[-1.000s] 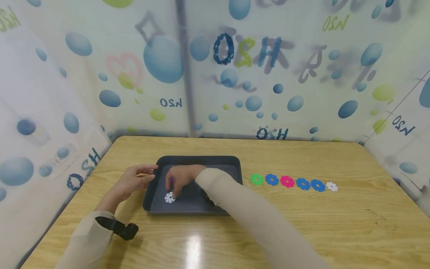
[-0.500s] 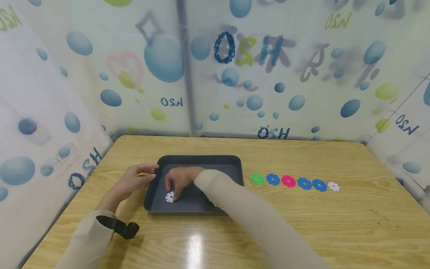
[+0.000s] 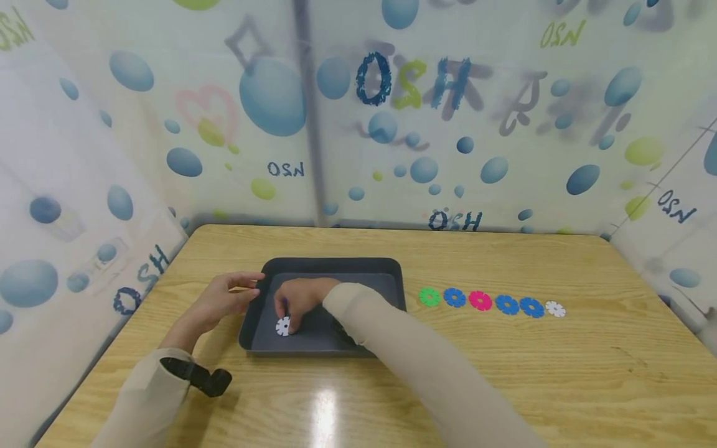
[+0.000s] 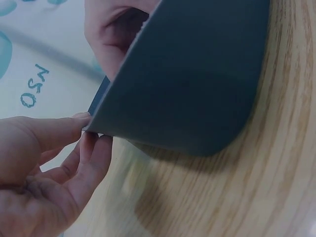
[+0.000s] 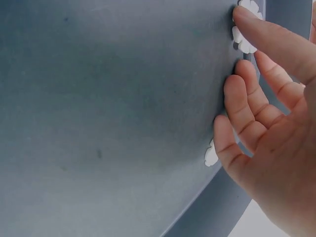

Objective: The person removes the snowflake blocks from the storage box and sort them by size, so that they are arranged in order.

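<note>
A dark grey tray (image 3: pixel 330 348) lies on the table. My left hand (image 3: pixel 221 302) is at its left wall, and in the left wrist view the thumb and fingers pinch the tray's rim (image 4: pixel 94 116). Inside the tray, my right hand (image 3: pixel 302 298) reaches down to a white snowflake disc (image 3: pixel 282 326). In the right wrist view the thumb lies over this white disc (image 5: pixel 248 27), with the index finger behind it. A second white piece (image 5: pixel 211 154) shows partly by the little finger. Something purple under the right hand is mostly hidden.
Right of the tray, a row of snowflake discs runs across the wooden table: green (image 3: pixel 429 297), blue (image 3: pixel 454 297), pink (image 3: pixel 480 301), two more blue, and white (image 3: pixel 556 309). A patterned curtain (image 3: pixel 358 124) hangs behind and at both sides.
The right thumb has closed in a little over the edge of the white snowflake disc. My left hand stays at the tray's rim, and the row of discs is the same.
</note>
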Tool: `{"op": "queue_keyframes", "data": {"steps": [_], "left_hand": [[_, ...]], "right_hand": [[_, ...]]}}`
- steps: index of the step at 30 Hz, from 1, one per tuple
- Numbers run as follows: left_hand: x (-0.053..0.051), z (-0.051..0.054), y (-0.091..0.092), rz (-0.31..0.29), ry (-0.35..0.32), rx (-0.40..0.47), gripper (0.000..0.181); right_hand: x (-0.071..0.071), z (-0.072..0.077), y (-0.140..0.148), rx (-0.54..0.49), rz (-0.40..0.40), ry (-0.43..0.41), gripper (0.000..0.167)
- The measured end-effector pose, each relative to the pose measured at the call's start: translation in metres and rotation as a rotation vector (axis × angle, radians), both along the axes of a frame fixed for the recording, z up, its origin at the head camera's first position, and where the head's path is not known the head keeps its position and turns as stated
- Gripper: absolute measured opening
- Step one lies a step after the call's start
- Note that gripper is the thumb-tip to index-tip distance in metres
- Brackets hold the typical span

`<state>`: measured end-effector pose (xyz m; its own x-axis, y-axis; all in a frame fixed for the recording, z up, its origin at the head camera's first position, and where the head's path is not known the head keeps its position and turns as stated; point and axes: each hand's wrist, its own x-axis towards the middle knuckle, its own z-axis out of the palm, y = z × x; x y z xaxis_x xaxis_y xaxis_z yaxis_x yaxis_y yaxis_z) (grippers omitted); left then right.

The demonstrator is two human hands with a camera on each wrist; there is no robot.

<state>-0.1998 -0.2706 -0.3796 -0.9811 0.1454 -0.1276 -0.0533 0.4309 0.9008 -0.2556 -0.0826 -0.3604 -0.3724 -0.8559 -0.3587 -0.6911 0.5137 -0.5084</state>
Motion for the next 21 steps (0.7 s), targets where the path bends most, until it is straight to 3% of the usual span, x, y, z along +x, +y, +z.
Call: {"op": "queue_keyframes", "data": {"steps": [11,21], "left_hand": [[-0.001,0.001,0.001,0.007,-0.008,-0.006,0.045],[-0.001,0.000,0.000,-0.003,-0.004,0.002,0.044]], "right_hand": [[0.000,-0.004,0.005,-0.077,-0.030,-0.036,0.018],[0.000,-0.002,0.015,-0.159,-0.083,-0.131,0.016]]}}
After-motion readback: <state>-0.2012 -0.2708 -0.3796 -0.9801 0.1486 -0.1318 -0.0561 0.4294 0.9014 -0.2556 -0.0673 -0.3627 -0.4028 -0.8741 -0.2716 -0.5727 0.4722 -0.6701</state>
